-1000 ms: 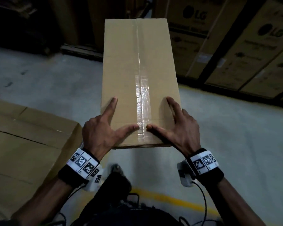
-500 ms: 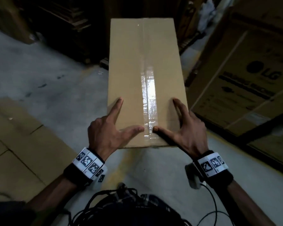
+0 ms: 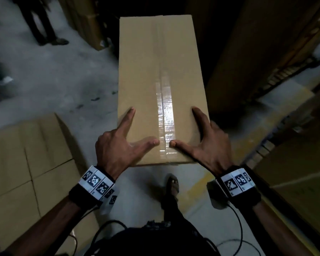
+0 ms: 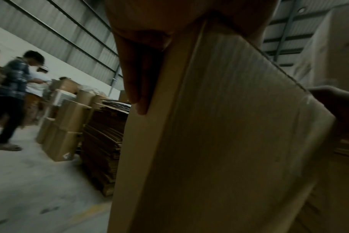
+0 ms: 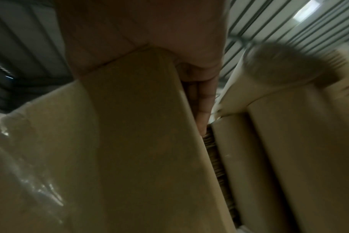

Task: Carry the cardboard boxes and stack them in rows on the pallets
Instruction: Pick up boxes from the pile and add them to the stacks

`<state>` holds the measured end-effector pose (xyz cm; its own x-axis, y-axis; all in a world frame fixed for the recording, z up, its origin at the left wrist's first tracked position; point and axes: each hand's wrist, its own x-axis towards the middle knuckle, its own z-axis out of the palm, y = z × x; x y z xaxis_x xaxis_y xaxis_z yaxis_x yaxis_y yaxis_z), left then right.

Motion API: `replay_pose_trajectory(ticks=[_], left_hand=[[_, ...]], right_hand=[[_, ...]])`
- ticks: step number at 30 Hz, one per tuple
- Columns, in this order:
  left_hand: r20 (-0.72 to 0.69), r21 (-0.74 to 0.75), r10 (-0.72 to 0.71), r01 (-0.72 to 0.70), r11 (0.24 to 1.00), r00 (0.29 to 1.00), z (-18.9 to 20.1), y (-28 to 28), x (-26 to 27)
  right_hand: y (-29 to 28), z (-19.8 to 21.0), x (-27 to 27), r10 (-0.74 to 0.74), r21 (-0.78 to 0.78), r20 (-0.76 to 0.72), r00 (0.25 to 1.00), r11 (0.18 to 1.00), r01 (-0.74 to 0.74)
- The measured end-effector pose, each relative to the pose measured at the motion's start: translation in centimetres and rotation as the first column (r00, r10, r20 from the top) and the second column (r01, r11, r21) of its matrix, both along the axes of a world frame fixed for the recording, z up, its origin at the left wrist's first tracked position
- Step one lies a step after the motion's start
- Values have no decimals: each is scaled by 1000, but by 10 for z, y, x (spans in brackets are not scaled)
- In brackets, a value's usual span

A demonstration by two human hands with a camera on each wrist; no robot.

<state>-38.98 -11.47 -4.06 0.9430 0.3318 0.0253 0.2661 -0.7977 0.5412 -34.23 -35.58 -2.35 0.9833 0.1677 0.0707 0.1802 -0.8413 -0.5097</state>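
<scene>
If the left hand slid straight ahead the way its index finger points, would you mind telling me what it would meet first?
Probably nothing solid: the left hand would run along the top left edge of the cardboard box it grips. Beyond the box's far end lies only darkness, depth unclear.

The head camera looked steeply down from above; both wrist cameras sat close, tilted upward. All three shared the long tan taped cardboard box [image 3: 160, 74] toward 12 o'clock.

Warehouse bystanders
Two people [image 4: 16, 88] stand on the grey floor [image 3: 59, 76] beside a pile of flattened cardboard [image 4: 104, 141].
</scene>
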Motion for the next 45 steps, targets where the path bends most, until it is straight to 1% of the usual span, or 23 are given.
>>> replay_pose_trajectory(ticks=[2, 5, 8, 11, 14, 16, 20, 23, 27, 29, 31, 34, 38, 41, 43, 45], left_hand=[[-17, -22, 72, -73, 997, 997, 0, 6, 54], [-64, -23, 164, -166, 986, 984, 6, 15, 121], [-73, -61, 279, -283, 957, 958, 8, 31, 173], [-93, -56, 391, -397, 916, 916, 10, 59, 224], [-112, -28, 465, -470, 882, 878, 2, 98, 274], [-108, -35, 513, -519, 854, 852, -8, 134, 310], [-97, -33, 587, -592, 805, 804, -23, 220, 382], [-116, -20, 633, -639, 769, 766, -21, 294, 434], [-120, 19, 698, -701, 713, 706, -13, 404, 493], [-113, 14, 713, -717, 697, 692, -10, 445, 512], [-110, 30, 743, -745, 667, 660, -6, 489, 532], [-100, 42, 790, -791, 611, 605, -5, 553, 555], [-101, 42, 838, -839, 542, 536, -9, 639, 585], [-95, 38, 880, -881, 471, 466, -14, 711, 611], [-104, 44, 917, -919, 392, 386, -17, 769, 631], [-124, 62, 947, -950, 306, 297, -13, 822, 646]], right_hand=[[8, 2, 70, 65, -2, -16, 998, 998, -65], [26, 9, 160, 154, -7, -21, 988, 988, -154], [56, 9, 237, 254, -27, -48, 966, 967, -255], [98, 7, 311, 361, -15, -89, 928, 931, -364], [149, -3, 381, 446, -43, -97, 890, 891, -451], [192, -10, 429, 502, -53, -101, 859, 860, -508], [296, -21, 520, 591, -34, -80, 803, 803, -594], [382, -17, 579, 627, -8, -78, 775, 777, -629], [505, -7, 651, 699, 13, -80, 710, 713, -701], [553, -7, 677, 721, -19, -71, 689, 690, -724], [606, -7, 702, 749, -21, -77, 658, 659, -752], [687, -10, 735, 801, -30, -87, 592, 592, -805], [798, -23, 778, 862, -8, -84, 500, 501, -865], [893, -36, 810, 905, 37, -69, 419, 422, -906], [967, -42, 832, 933, 59, -79, 351, 356, -933], [1039, -38, 851, 957, 52, -91, 275, 280, -959]])
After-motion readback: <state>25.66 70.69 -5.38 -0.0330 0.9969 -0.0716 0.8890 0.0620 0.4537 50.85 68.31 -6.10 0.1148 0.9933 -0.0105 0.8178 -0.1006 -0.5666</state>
